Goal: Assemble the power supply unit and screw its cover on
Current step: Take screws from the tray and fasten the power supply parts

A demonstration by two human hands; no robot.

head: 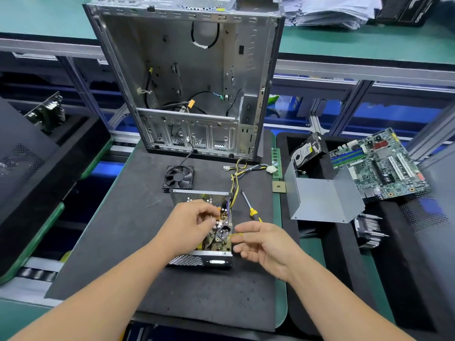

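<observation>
- The PSU [200, 232] sits open on the black mat of the surface [103, 242], just in front of the person, its circuit board bare between 2 perforated metal walls.
- The left hand [190, 226] reaches into the PSU with fingers curled over the board near the power socket [223, 232]; what it pinches, if anything, I cannot tell.
- The right hand [263, 244] hovers just beside the PSU's right edge, fingers loosely spread, fingertips at a small yellow wire [236, 234]; it does not clearly grip it.
- Risk: the yellow wire could get trapped under a wall or the cover if it is not tucked in first.
- Risk: the socket looks unseated, lying loose over the board; closing up now would likely leave it misaligned with its cut-out.
- Risk: fingers pressing on the board could bend the small parts there.
- The cover [322, 198], a folded grey sheet, lies well apart to the right, in a black tray [285, 143] that also holds a hard drive [307, 152].
- The screwdriver [251, 207] lies just right of the PSU, near the right hand.
- The PSU's cable bundle [237, 173] trails back toward the PC case [187, 77], which stands open and holds only loose cables.
- A fan [178, 177] lies between the case and the PSU.
</observation>
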